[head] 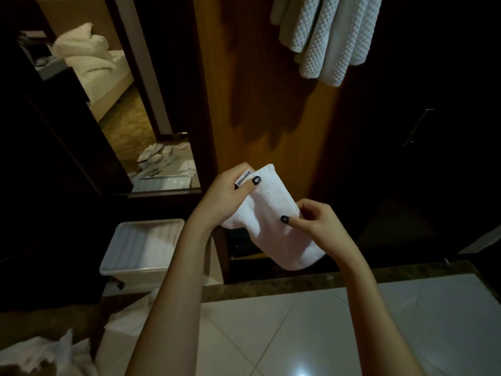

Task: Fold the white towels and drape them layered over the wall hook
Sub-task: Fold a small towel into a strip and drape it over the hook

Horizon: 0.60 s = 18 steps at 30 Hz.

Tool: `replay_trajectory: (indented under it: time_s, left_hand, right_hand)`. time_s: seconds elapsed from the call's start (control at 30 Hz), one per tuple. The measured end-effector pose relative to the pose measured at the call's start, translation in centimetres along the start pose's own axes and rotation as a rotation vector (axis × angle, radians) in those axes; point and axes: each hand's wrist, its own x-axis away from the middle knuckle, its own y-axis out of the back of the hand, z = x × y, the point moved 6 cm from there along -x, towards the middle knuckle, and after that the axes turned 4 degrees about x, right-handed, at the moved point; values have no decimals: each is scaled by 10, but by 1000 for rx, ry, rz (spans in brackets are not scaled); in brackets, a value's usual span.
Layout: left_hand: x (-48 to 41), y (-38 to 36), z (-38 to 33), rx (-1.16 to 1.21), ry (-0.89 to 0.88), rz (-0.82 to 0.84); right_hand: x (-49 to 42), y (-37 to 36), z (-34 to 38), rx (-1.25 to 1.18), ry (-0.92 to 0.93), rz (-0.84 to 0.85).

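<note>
Partway thru, by the look of it: white waffle-weave towels [320, 36] already hang in layers at upper right of frame, tho the hook itself is out of shot, so can't confirm what they're on. More to do: small white terry towel [273, 226] sits mid-frame in both hands, folded over to a narrow strip w/ its lower end drooping down-right, not yet up on the wall. Left hand [230, 196] grips the towel's top corner, thumb pressed on the front right beside the little sewn label, fingers curled behind. Right hand [317, 226] pinches the right edge about halfway down, thumb on top of the cloth. So the towel spans between the two hands, left one higher, right one lower & further right, well below the hung stack. Crumpled white cloths [40, 354] lie lower left of frame, prob. more towels waiting, but that's a guess. Reads like the fold is getting tidied; drape comes after.
</note>
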Motion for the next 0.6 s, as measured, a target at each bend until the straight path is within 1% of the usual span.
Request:
replay_trajectory:
  time_s: [0.13, 0.2, 0.3, 0.4, 0.47, 0.53, 0.6]
  left_hand:
    - [13, 46, 14, 54, -15, -88]
    - [17, 66, 20, 85, -26, -132]
    - [20, 92, 35, 53, -21, -156]
    - [24, 105, 52, -96, -11, -137]
    - [29, 106, 56, -110, -23, -138]
    - [31, 96, 49, -66, -71, -58]
    - [31, 74, 33, -81, -147, 129]
  right_hand:
    - [3, -40, -2, 249, -147, 98]
    - [7, -52, -1, 309, -196, 88]
    - [18, -61, 3, 264, -205, -58]
    - [31, -62, 5, 173, -200, -228]
    - [40, -60, 7, 148, -199, -330]
    - [46, -61, 12, 117, -210, -356]
    - [46, -64, 22, 23, -171, -321]
